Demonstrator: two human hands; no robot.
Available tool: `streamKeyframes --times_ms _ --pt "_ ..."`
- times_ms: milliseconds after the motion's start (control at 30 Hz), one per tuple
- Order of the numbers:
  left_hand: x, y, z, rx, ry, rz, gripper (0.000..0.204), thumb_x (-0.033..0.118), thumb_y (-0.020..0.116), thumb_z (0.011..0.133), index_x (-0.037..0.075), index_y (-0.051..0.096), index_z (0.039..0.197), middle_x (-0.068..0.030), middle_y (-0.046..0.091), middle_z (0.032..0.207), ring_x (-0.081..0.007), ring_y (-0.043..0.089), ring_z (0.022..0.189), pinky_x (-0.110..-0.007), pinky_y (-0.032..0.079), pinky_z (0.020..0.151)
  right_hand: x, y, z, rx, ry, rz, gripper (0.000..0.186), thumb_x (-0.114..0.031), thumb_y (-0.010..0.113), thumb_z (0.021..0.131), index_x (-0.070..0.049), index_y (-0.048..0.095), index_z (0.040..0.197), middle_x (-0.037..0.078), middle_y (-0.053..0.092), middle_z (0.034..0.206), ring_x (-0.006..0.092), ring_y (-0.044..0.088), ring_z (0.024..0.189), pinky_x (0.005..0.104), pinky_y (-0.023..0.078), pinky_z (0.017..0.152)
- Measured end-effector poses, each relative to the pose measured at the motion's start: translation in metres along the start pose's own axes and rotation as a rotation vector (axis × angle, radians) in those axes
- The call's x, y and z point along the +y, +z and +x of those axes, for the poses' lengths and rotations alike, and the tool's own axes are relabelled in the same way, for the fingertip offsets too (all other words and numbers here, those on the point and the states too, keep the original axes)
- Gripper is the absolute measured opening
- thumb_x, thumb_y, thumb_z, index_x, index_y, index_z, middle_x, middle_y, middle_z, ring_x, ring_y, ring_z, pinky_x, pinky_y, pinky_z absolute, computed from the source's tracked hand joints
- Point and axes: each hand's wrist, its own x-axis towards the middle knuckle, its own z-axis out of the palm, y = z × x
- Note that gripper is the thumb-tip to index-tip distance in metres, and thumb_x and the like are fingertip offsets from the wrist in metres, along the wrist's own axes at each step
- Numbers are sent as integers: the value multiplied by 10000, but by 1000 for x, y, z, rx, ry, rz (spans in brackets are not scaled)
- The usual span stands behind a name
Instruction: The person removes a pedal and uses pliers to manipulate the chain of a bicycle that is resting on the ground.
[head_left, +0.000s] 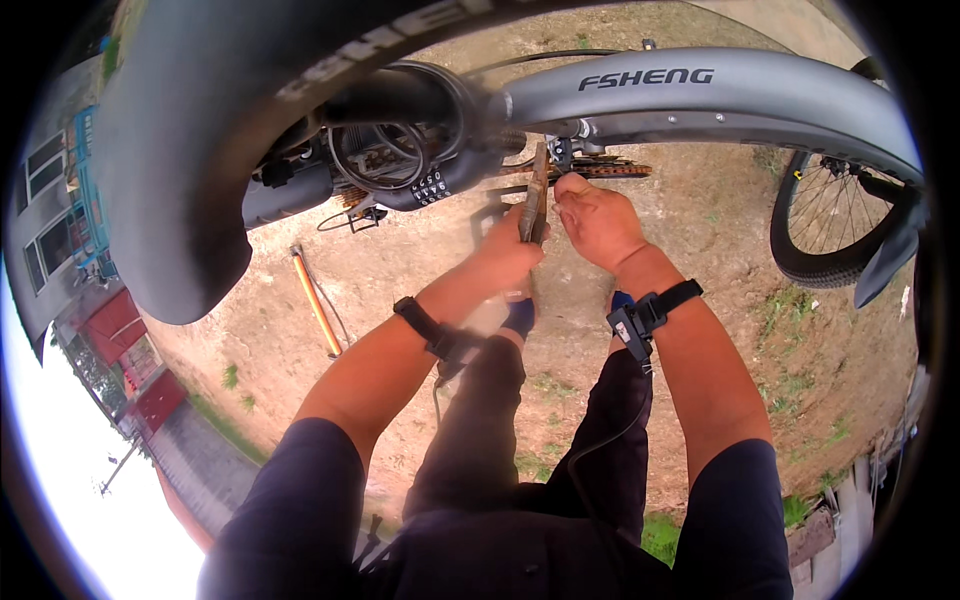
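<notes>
A grey bicycle stands in front of me, its thick frame tube (720,95) running to the right and its dark saddle (190,190) close on the left. My left hand (512,247) is wrapped round a worn, brownish long metal hand tool (536,195) that looks like pliers. The tool points away from me, its far end beside the black clamped part (563,152) under the frame. Right beside it, my right hand (600,222) has its fingers curled together just below that part. What those fingers hold, if anything, is hidden. The brownish chainring (625,170) lies just beyond them.
A coiled black cable lock (432,187) hangs below the saddle. On the dirt ground (700,370) at left lies an orange tube (316,300) with a dark hose, like a pump. The front wheel (835,220) is at right. Buildings (55,200) stand at far left.
</notes>
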Motion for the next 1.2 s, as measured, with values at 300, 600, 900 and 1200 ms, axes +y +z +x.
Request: streamKeyframes --times_ms 300,600,900,1200 --pt "84 -73 -26 -434 -422 -242 493 134 643 795 31 555 1270 -79 634 1071 -206 649 963 -371 550 870 -3 0 -1 42 -34 53 39 -87 619 867 -50 616 854 18 598 978 269 652 751 382 533 669" --pt "97 -78 -15 -507 -481 -133 434 127 644 790 21 592 1208 -109 654 1087 -225 670 946 -366 566 806 -6 -1 -1 125 -85 91 58 -117 588 874 -78 607 835 48 599 941 301 657 703 416 542 634" --pt "7 -7 -1 -43 -32 44 315 13 596 789 -7 565 1103 -130 650 870 -251 659 771 -372 518 670 -3 -3 0 23 -11 45 43 -89 608 861 -52 614 883 24 595 996 277 647 761 391 533 676" --pt "-8 4 1 66 70 122 337 19 579 771 7 557 1107 -121 640 942 -254 651 870 -362 510 759 -4 -4 0 12 -29 42 34 -83 597 868 -53 611 877 31 590 993 284 644 764 390 531 677"
